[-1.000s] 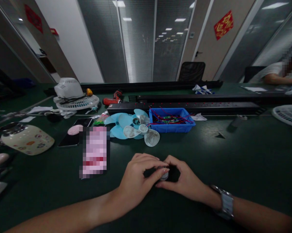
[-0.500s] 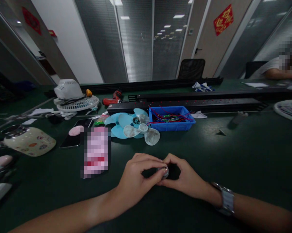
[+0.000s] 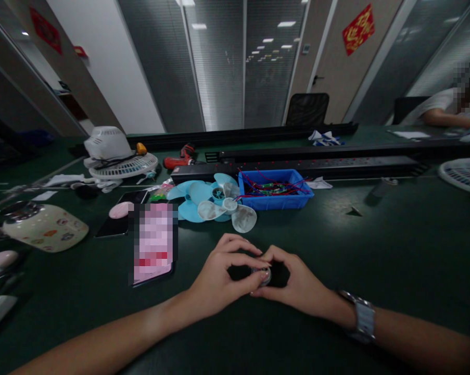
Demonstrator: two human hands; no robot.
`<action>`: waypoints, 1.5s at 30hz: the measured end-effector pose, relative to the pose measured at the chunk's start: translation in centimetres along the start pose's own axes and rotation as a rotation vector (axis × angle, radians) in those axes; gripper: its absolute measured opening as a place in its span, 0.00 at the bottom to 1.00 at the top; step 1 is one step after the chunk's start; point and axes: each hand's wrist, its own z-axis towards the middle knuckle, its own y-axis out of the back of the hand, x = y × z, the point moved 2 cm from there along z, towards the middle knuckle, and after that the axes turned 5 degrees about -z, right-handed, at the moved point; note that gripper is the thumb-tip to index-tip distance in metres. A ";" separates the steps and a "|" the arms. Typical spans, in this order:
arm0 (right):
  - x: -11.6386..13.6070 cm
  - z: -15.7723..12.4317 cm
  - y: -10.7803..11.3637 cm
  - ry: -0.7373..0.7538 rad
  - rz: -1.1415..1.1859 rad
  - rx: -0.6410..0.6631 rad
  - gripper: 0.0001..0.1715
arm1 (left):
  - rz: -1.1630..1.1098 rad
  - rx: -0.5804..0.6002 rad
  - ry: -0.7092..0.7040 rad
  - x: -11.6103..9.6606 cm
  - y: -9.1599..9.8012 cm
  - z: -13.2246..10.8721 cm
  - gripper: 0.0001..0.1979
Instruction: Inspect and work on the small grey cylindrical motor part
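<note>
My left hand point(image 3: 219, 284) and my right hand point(image 3: 293, 285) meet over the dark green table point(image 3: 394, 245), fingertips pinched together on a small round silvery part point(image 3: 263, 275). Both hands are closed around it, and most of the part is hidden by the fingers. A watch point(image 3: 361, 320) sits on my right wrist. Just beyond the hands lie light blue and clear fan blades point(image 3: 215, 203).
A blue bin point(image 3: 276, 189) of red wires sits behind the blades. A phone point(image 3: 152, 244) lies left of my hands, a patterned cream housing point(image 3: 43, 226) farther left. A white fan grille with motor point(image 3: 117, 156), a red tool point(image 3: 180, 158), black rails point(image 3: 297, 169). Another person point(image 3: 449, 109) sits far right.
My left fingers have lifted and arched a little over the small part. The view shifted slightly; both hands stay in the same place on the table.
</note>
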 end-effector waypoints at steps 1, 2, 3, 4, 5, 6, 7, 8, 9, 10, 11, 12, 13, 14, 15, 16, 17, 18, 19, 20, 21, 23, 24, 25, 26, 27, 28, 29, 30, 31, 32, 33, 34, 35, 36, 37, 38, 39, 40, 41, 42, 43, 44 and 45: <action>0.0 0.0 0.0 0.001 -0.004 0.001 0.18 | -0.011 0.009 -0.002 0.1 0.0 0.0 0.09; 0.0 0.0 0.0 -0.001 -0.009 0.002 0.18 | -0.024 0.022 -0.003 0.2 0.0 0.1 0.09; 0.0 0.0 0.0 -0.004 -0.013 0.005 0.18 | -0.037 0.039 -0.001 0.3 -0.1 0.1 0.09; -0.1 0.0 0.0 -0.006 -0.015 0.008 0.18 | -0.049 0.061 0.004 0.5 -0.1 0.1 0.10; -0.1 0.0 0.0 -0.006 -0.013 0.013 0.18 | -0.061 0.086 0.013 0.6 -0.1 0.1 0.11; -0.1 0.0 0.0 -0.005 -0.012 0.018 0.17 | -0.073 0.114 0.022 0.7 -0.1 0.2 0.12; -0.1 0.0 0.0 -0.003 -0.011 0.019 0.17 | -0.084 0.140 0.031 0.7 0.0 0.2 0.13; -0.1 0.0 0.0 -0.001 -0.012 0.019 0.17 | -0.092 0.164 0.040 0.7 0.0 0.2 0.13; -0.1 0.0 0.0 0.002 -0.011 0.021 0.18 | -0.096 0.189 0.047 0.7 0.0 0.3 0.14; -0.2 0.0 0.0 0.004 -0.013 0.020 0.18 | -0.099 0.216 0.052 0.7 0.0 0.3 0.14; -0.2 0.0 0.0 0.008 -0.015 0.020 0.18 | -0.100 0.242 0.057 0.6 0.0 0.3 0.14; -0.2 0.0 0.0 0.015 -0.016 0.020 0.18 | -0.102 0.266 0.059 0.5 0.0 0.4 0.15; -0.2 0.0 0.0 0.021 -0.016 0.018 0.18 | -0.104 0.287 0.062 0.4 0.0 0.4 0.15; -0.3 0.1 0.0 0.026 -0.018 0.014 0.18 | -0.108 0.305 0.065 0.3 0.0 0.4 0.15; -0.3 0.1 0.0 0.028 -0.021 0.010 0.18 | -0.114 0.317 0.069 0.2 0.0 0.4 0.15; -0.3 0.1 0.0 0.027 -0.025 0.007 0.18 | -0.118 0.322 0.073 0.1 -0.1 0.4 0.15; -0.3 0.1 0.0 0.025 -0.027 0.006 0.18 | -0.121 0.324 0.074 0.1 -0.1 0.4 0.15; -0.3 0.1 0.0 0.022 -0.028 0.005 0.18 | -0.122 0.320 0.074 0.1 -0.1 0.4 0.14; -0.2 0.1 0.0 0.021 -0.028 0.005 0.18 | -0.122 0.306 0.074 0.2 -0.1 0.3 0.14; -0.2 0.0 0.0 0.021 -0.027 0.005 0.18 | -0.122 0.284 0.075 0.3 -0.2 0.3 0.13; -0.2 0.0 0.0 0.022 -0.027 0.004 0.18 | -0.123 0.252 0.078 0.4 -0.2 0.2 0.12; -0.1 0.0 0.0 0.019 -0.025 0.005 0.18 | -0.132 0.167 0.083 0.7 -0.3 0.1 0.10; -0.1 0.0 0.0 0.016 -0.021 0.006 0.18 | -0.140 0.119 0.082 0.8 -0.3 0.0 0.09; -0.1 0.0 0.0 0.011 -0.012 0.009 0.18 | -0.149 0.073 0.077 0.9 -0.3 -0.1 0.08; -0.1 0.0 0.0 0.007 -0.003 0.012 0.18 | -0.155 0.032 0.070 1.0 -0.3 -0.1 0.07; -0.1 0.1 0.0 0.002 0.003 0.016 0.19 | -0.159 -0.004 0.062 1.0 -0.3 -0.1 0.06; -0.1 0.1 0.0 -0.001 0.004 0.015 0.19 | -0.160 -0.033 0.056 1.0 -0.3 -0.1 0.05; -0.2 0.1 0.0 -0.002 0.002 0.013 0.19 | -0.158 -0.053 0.052 1.0 -0.3 -0.1 0.04; -0.2 0.1 0.0 -0.003 -0.003 0.009 0.19 | -0.153 -0.068 0.051 1.1 -0.3 0.0 0.04; -0.2 0.1 0.0 -0.003 -0.007 0.003 0.19 | -0.149 -0.077 0.051 1.1 -0.3 0.0 0.05; -0.2 0.1 0.0 -0.003 -0.010 -0.001 0.19 | -0.146 -0.082 0.053 1.1 -0.3 -0.1 0.05; -0.2 0.0 0.0 -0.004 -0.011 -0.001 0.19 | -0.147 -0.081 0.053 1.1 -0.3 -0.1 0.05; -0.2 0.0 0.0 -0.005 -0.012 0.000 0.19 | -0.148 -0.077 0.052 1.1 -0.3 -0.1 0.05; -0.2 0.0 0.0 -0.007 -0.016 0.001 0.19 | -0.147 -0.067 0.051 1.1 -0.2 -0.2 0.04; -0.2 0.0 0.0 -0.008 -0.020 0.000 0.19 | -0.143 -0.045 0.052 1.1 -0.2 -0.2 0.04; -0.2 0.0 0.0 -0.009 -0.025 0.002 0.19 | -0.135 -0.013 0.057 1.1 -0.2 -0.2 0.04; -0.3 0.0 0.0 -0.011 -0.028 0.003 0.19 | -0.126 0.028 0.067 1.1 -0.2 -0.2 0.06; -0.3 0.0 -0.1 -0.010 -0.030 0.006 0.19 | -0.117 0.075 0.080 1.0 -0.2 -0.2 0.08; -0.4 0.0 -0.1 -0.009 -0.030 0.010 0.19 | -0.110 0.124 0.093 0.9 -0.2 -0.1 0.09; -0.4 0.0 -0.1 -0.007 -0.028 0.014 0.18 | -0.107 0.170 0.102 0.8 -0.2 0.0 0.10; -0.4 0.0 -0.1 -0.003 -0.023 0.015 0.18 | -0.107 0.207 0.108 0.6 -0.1 0.0 0.11; -0.4 0.0 -0.1 0.003 -0.022 0.013 0.18 | -0.109 0.234 0.112 0.5 -0.1 0.1 0.11; -0.4 0.0 -0.1 0.009 -0.022 0.007 0.18 | -0.110 0.255 0.112 0.3 -0.1 0.2 0.11; -0.4 0.0 -0.1 0.015 -0.025 0.001 0.18 | -0.110 0.266 0.111 0.2 -0.1 0.3 0.12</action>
